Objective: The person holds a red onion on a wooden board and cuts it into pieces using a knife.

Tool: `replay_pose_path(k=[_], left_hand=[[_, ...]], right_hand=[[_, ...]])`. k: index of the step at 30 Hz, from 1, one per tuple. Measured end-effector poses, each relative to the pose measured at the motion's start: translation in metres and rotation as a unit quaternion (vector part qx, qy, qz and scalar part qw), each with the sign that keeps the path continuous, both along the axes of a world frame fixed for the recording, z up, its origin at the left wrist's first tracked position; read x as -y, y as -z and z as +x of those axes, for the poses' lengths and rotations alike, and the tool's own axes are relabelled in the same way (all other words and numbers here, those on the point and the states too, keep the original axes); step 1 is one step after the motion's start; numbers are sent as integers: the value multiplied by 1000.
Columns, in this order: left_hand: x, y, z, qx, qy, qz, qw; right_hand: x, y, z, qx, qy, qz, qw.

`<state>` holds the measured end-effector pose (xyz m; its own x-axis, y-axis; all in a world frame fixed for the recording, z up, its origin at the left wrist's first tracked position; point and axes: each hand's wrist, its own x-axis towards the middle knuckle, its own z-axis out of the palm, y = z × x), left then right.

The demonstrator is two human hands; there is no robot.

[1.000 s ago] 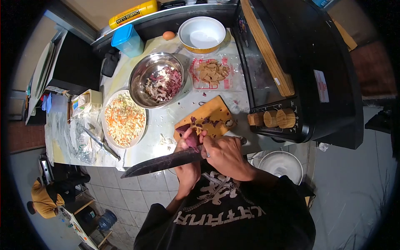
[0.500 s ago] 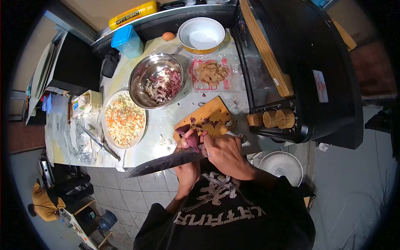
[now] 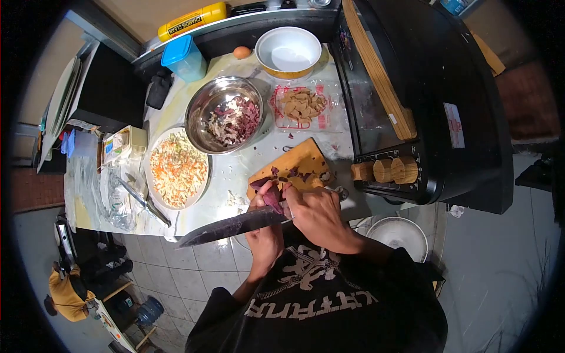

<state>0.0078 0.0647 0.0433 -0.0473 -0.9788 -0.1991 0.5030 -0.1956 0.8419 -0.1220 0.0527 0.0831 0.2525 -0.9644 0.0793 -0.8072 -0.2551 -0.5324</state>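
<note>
My left hand [image 3: 265, 238] is closed around a purple vegetable [image 3: 271, 197], tapered like a sweet potato, just over the near edge of the wooden cutting board [image 3: 299, 157]. My right hand [image 3: 318, 216] grips the handle of a large, dark-bladed knife [image 3: 232, 228]. Its blade points left across my body, with the part nearest the handle against or close beside the vegetable; the exact contact is hidden by my fingers. Dark purple peel scraps [image 3: 293, 173] lie scattered on the board.
Behind the board stand a steel bowl [image 3: 197, 117] of purple and white pieces, a bag of brown chunks [image 3: 303, 106] and a white bowl [image 3: 288, 47]. To the left are a plate of shredded vegetables [image 3: 178, 170] and another knife [image 3: 144, 203]. A black oven [image 3: 471, 123] stands right.
The whole view has shifted slightly, the counter items sitting a little further right and lower. Both hands keep their hold, and the blade has tilted a little against the vegetable.
</note>
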Motion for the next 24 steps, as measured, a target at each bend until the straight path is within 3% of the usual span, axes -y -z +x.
replay_pose_path(k=[4,9,24], left_hand=[[2,-6,-1,-2,10,15,1000],[3,-3,2,86,18,10,996],[4,-8,4,-7,-3,52,999]], right_hand=[[1,-2,-2,-1,5,11,1000],[5,3,-3,-22,1,-22,1000],[8,3,-5,-13,-18,-26,999]])
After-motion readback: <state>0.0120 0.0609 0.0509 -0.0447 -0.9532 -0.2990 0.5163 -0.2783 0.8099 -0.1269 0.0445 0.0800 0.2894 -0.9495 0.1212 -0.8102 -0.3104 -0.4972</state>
